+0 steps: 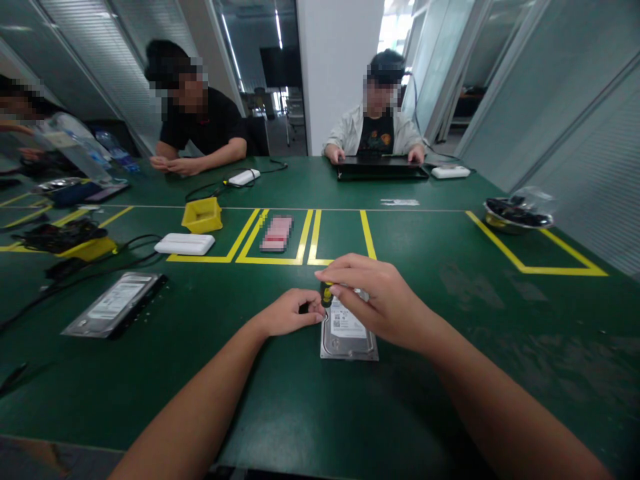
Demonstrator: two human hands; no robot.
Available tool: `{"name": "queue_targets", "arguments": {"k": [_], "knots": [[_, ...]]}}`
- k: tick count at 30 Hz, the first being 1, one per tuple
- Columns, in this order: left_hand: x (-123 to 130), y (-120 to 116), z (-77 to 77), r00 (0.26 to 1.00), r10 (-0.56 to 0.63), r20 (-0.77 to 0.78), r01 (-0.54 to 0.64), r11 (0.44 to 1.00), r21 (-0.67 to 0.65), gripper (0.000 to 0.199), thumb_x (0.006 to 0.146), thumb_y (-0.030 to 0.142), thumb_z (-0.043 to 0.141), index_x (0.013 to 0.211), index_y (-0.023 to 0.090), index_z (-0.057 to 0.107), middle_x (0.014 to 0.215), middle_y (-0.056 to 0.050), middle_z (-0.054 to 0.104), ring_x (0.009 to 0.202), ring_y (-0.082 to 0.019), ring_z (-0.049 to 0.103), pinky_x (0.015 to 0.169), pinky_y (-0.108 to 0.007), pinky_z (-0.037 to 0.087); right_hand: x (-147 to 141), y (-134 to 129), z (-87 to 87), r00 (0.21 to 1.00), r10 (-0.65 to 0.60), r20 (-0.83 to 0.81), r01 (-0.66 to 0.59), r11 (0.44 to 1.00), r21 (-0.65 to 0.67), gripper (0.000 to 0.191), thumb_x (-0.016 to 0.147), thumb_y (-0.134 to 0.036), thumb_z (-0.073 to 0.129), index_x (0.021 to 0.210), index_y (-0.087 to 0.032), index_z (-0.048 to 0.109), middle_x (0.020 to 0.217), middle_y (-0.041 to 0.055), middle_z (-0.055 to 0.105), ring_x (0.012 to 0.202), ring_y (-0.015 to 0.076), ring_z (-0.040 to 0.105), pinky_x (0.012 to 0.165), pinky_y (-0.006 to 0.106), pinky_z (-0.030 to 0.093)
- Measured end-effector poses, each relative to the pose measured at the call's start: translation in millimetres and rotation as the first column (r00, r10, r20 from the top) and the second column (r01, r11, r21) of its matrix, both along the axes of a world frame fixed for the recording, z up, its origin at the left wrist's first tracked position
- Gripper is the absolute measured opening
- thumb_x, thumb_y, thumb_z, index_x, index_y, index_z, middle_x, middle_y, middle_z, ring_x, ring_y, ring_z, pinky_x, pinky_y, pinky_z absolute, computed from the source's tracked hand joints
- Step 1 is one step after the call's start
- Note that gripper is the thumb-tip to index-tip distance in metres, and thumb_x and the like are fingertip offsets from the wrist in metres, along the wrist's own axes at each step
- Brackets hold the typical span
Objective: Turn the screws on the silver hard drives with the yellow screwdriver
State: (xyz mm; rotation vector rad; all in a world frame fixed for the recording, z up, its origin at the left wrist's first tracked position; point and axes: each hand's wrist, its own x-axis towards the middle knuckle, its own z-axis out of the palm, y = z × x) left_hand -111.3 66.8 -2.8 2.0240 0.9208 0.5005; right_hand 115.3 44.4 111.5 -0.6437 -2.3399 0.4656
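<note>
A silver hard drive (349, 337) with a white label lies flat on the green table in front of me. My right hand (377, 297) arches over its upper half, fingers closed around the short black and yellow handle of a screwdriver (327, 293). The handle stands roughly upright near the drive's left edge; its tip is hidden. At that same edge, my left hand (295, 311) has thumb and fingers curled together in a pinch just below the handle. What the left fingertips hold, if anything, is too small to make out.
Another hard drive (117, 303) lies at the left. Beyond are a white power bank (185, 245), a yellow bin (202, 215) and a pink phone-shaped item (277, 233). A metal bowl (517, 223) of dark parts stands at right. Across the table, one person holds a black panel (383, 168); others sit left.
</note>
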Motion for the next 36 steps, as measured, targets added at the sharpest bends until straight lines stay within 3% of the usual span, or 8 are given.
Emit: {"name": "queue_targets", "arguments": {"k": [6,13,20,23,30,36], "knots": [[0,-1,0.9,1.000,0.012,-0.015,-0.013,1.000,-0.007,0.020,0.089,0.033,0.061,0.084,0.014,0.063,0.079,-0.001,0.063,0.074,-0.015,0.057,0.071,-0.026,0.043,-4,1,-5.7,1.000,0.024,-0.015,-0.023,0.998,0.052,0.032,0.094,-0.011,0.043,0.118,-0.011,0.065,0.122,0.0127,0.067,0.114,0.0176,0.060,0.098,0.036,0.049],[-1,-1,-2.2,1.000,0.018,-0.012,-0.017,0.999,0.048,0.019,0.089,0.033,0.060,0.086,0.015,0.061,0.080,0.000,0.062,0.075,-0.015,0.055,0.071,-0.026,0.042,-7,1,-11.5,0.996,-0.077,-0.045,0.082,0.988,0.134,0.021,0.094,-0.022,0.055,0.107,-0.011,0.068,0.099,0.0106,0.064,0.090,0.0160,0.061,0.080,0.031,0.053],[-1,-1,-3.6,1.000,0.023,-0.019,-0.022,0.999,0.026,0.023,0.089,0.036,0.060,0.084,0.014,0.060,0.074,0.002,0.058,0.070,-0.013,0.052,0.067,-0.024,0.041,-9,-1,-13.8,0.998,0.013,-0.064,-0.001,0.981,0.192,0.028,0.094,-0.011,0.046,0.114,-0.007,0.065,0.116,0.0150,0.069,0.113,0.0196,0.061,0.099,0.036,0.051],[-1,-1,-5.8,0.999,0.031,-0.015,-0.030,0.999,0.044,0.022,0.088,0.036,0.060,0.087,0.014,0.062,0.078,0.001,0.060,0.073,-0.014,0.054,0.068,-0.025,0.041,-8,-1,-9.8,1.000,0.025,-0.013,-0.022,0.980,0.196,0.027,0.092,-0.009,0.049,0.112,-0.005,0.066,0.114,0.0136,0.071,0.112,0.0202,0.063,0.102,0.036,0.050],[-1,-1,-5.9,1.000,0.024,-0.014,-0.023,0.999,0.036,0.019,0.088,0.033,0.061,0.088,0.015,0.062,0.078,0.001,0.060,0.073,-0.014,0.054,0.069,-0.025,0.041,-6,-6,10.6,0.990,-0.024,0.142,0.004,0.990,0.139,0.025,0.096,-0.014,0.047,0.107,-0.009,0.069,0.104,0.0116,0.071,0.100,0.0201,0.064,0.089,0.034,0.053],[-1,-1,-4.4,1.000,0.012,-0.021,-0.012,1.000,0.007,0.019,0.088,0.033,0.060,0.086,0.014,0.062,0.077,0.001,0.060,0.072,-0.014,0.055,0.069,-0.025,0.043,-4,-11,23.7,0.956,-0.056,0.287,0.034,0.996,0.081,0.028,0.095,-0.013,0.047,0.115,-0.012,0.068,0.112,0.0127,0.067,0.102,0.0212,0.063,0.088,0.034,0.052]]}}
